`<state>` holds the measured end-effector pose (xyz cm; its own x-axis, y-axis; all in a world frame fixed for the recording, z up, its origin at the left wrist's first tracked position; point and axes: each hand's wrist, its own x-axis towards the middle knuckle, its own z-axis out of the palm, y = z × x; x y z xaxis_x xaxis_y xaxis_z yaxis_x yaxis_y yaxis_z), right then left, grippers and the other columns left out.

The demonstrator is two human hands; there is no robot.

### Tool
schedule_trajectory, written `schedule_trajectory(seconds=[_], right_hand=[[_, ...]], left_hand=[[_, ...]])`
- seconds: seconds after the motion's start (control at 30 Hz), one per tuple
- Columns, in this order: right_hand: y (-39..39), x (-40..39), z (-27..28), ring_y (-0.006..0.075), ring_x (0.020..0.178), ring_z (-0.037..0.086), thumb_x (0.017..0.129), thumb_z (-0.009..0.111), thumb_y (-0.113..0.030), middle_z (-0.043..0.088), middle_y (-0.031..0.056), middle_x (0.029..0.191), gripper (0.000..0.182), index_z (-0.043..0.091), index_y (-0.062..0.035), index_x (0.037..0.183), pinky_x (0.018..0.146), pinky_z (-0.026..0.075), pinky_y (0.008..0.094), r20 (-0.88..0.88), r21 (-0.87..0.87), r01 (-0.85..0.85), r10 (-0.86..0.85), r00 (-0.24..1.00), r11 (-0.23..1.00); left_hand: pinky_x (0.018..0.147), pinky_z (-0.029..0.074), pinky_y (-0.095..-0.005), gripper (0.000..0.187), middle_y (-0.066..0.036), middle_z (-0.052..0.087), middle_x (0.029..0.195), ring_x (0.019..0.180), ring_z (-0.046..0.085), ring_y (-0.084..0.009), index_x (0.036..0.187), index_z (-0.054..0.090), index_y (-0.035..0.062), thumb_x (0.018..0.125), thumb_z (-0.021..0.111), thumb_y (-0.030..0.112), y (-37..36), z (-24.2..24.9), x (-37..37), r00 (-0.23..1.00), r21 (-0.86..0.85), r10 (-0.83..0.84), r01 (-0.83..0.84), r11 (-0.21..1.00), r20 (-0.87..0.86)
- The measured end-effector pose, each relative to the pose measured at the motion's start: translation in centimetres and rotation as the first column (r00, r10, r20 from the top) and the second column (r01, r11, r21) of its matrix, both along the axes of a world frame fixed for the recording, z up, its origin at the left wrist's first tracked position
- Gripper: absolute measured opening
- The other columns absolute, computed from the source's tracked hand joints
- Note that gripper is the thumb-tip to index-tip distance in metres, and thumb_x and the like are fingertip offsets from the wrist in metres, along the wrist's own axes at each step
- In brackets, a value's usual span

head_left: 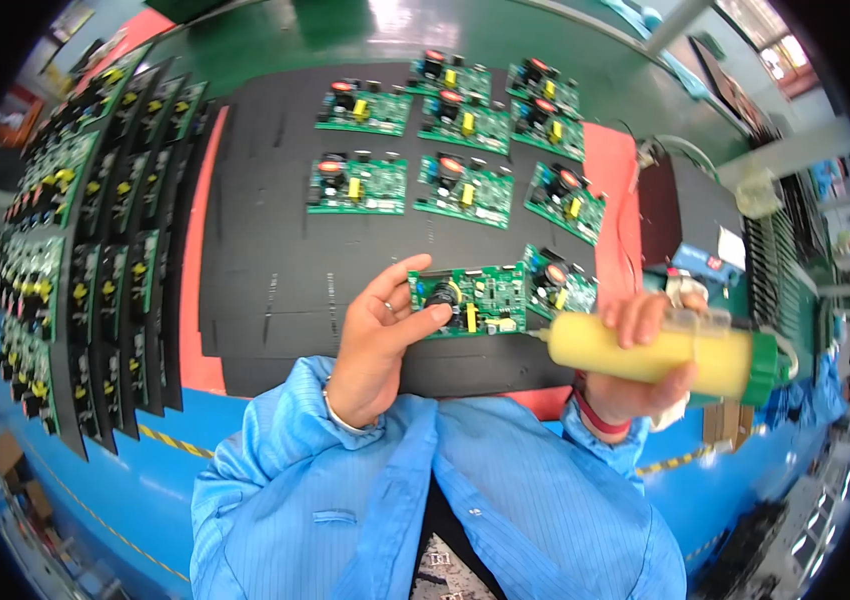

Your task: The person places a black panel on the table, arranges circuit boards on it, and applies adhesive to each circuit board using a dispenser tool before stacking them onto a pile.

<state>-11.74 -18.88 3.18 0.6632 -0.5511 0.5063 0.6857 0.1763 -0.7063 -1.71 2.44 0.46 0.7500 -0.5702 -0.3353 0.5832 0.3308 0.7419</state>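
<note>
My left hand (377,338) grips the left end of a green circuit board (500,297), with the thumb over its front near a dark round component. In my right hand (625,398) is a glue syringe (585,348), a fat tube filled with yellow material and capped in green at the rear. It lies nearly level, and its thin nozzle points left at the lower right corner of the held board. Just behind the syringe another circuit board (550,278) rests on the black mat, partly covered by the held one.
Several more circuit boards (465,190) lie in rows on the black mat (265,230). At the left stand upright racks (95,270) packed with boards. A dark box (670,215) and a blue box (705,265) sit at the right, beside a thin cable.
</note>
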Motion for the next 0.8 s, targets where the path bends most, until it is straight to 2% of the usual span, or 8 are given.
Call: schedule_trajectory(seconds=[0.2, 0.27, 0.37, 0.4, 0.47, 0.6, 0.67, 0.8], right_hand=[[-0.6, -0.6, -0.6, 0.0124, 0.076, 0.042, 0.090, 0.066, -0.045, 0.045, 0.0017, 0.085, 0.060, 0.038, -0.0120, 0.132, 0.074, 0.040, 0.0287, 0.139, 0.134, -0.100, 0.081, 0.987, 0.986], [-0.8, -0.7, -0.7, 0.0124, 0.076, 0.039, 0.087, 0.065, -0.051, 0.037, 0.0017, 0.084, 0.055, 0.045, -0.0075, 0.114, 0.071, 0.038, 0.0271, 0.112, 0.230, -0.195, 0.173, 0.979, 0.954], [-2.6, 0.3, -2.7, 0.0140, 0.077, 0.038, 0.089, 0.062, -0.052, 0.037, 0.0026, 0.088, 0.051, 0.044, -0.0054, 0.101, 0.075, 0.035, 0.0294, 0.013, 0.147, -0.187, 0.187, 0.982, 0.971], [-0.4, 0.5, -1.0, 0.0240, 0.079, 0.047, 0.087, 0.067, -0.046, 0.044, 0.0074, 0.084, 0.045, 0.048, -0.0079, 0.100, 0.078, 0.042, 0.0385, 0.048, 0.097, -0.143, 0.139, 0.989, 0.985], [-0.7, 0.9, -1.4, 0.0237, 0.082, 0.047, 0.087, 0.066, -0.049, 0.045, 0.0069, 0.085, 0.046, 0.047, -0.0081, 0.094, 0.080, 0.040, 0.0377, -0.006, 0.129, -0.164, 0.166, 0.986, 0.978], [0.1, 1.4, -1.1, 0.0243, 0.088, 0.050, 0.090, 0.064, -0.047, 0.047, 0.0072, 0.087, 0.044, 0.048, -0.0073, 0.098, 0.083, 0.043, 0.0396, -0.018, 0.053, -0.151, 0.152, 0.988, 0.987], [0.5, 1.8, -1.1, 0.0241, 0.086, 0.051, 0.091, 0.063, -0.047, 0.049, 0.0076, 0.088, 0.044, 0.047, -0.0077, 0.102, 0.081, 0.044, 0.0391, -0.002, 0.047, -0.165, 0.165, 0.986, 0.985], [0.8, 2.0, -1.4, 0.0238, 0.083, 0.052, 0.093, 0.061, -0.048, 0.051, 0.0086, 0.089, 0.046, 0.046, -0.0084, 0.111, 0.078, 0.046, 0.0381, 0.009, 0.040, -0.171, 0.171, 0.985, 0.984]], left_hand=[[0.097, 0.047, -0.0286, 0.051, -0.004, 0.060, 0.123, 0.113, 0.057, -0.0104, 0.142, 0.046, 0.0034, 0.094, 0.063, 0.001, 4.2, 2.1, -0.3, 0.961, -0.119, 0.162, -0.138, 0.983, 0.225], [0.099, 0.046, -0.0297, 0.048, -0.004, 0.058, 0.126, 0.115, 0.056, -0.0114, 0.142, 0.046, 0.0031, 0.096, 0.061, 0.006, 7.6, 3.6, -0.6, 0.971, -0.197, 0.161, -0.125, 0.972, 0.176], [0.103, 0.045, -0.0326, 0.051, -0.005, 0.056, 0.129, 0.118, 0.055, -0.0136, 0.144, 0.042, 0.0029, 0.097, 0.062, 0.010, 13.0, 6.2, -1.6, 0.908, -0.285, 0.354, -0.286, 0.915, 0.225], [0.103, 0.044, -0.0331, 0.053, -0.005, 0.056, 0.129, 0.118, 0.055, -0.0141, 0.144, 0.041, 0.0028, 0.096, 0.062, 0.010, 14.5, 6.8, -2.2, 0.876, -0.328, 0.410, -0.321, 0.889, 0.253], [0.105, 0.047, -0.0402, 0.066, -0.011, 0.053, 0.136, 0.123, 0.057, -0.0229, 0.146, 0.036, 0.0015, 0.091, 0.069, 0.019, 17.1, 8.9, -3.0, 0.706, -0.178, 0.548, -0.531, 0.829, 0.449], [0.104, 0.047, -0.0376, 0.063, -0.011, 0.054, 0.133, 0.122, 0.057, -0.0213, 0.145, 0.037, 0.0007, 0.093, 0.068, 0.017, 22.3, 11.5, -4.5, 0.359, -0.145, 0.634, -0.786, 0.602, 0.685], [0.102, 0.047, -0.0332, 0.055, -0.009, 0.056, 0.131, 0.117, 0.059, -0.0178, 0.144, 0.039, 0.0012, 0.096, 0.063, 0.013, 24.9, 11.5, -4.6, 0.253, -0.122, 0.620, -0.859, 0.497, 0.743], [0.093, 0.046, -0.0269, 0.044, -0.003, 0.058, 0.119, 0.105, 0.057, -0.0106, 0.137, 0.051, 0.0031, 0.096, 0.065, 0.013, 28.5, 11.5, -4.7, 0.229, -0.043, 0.632, -0.922, 0.384, 0.740]])
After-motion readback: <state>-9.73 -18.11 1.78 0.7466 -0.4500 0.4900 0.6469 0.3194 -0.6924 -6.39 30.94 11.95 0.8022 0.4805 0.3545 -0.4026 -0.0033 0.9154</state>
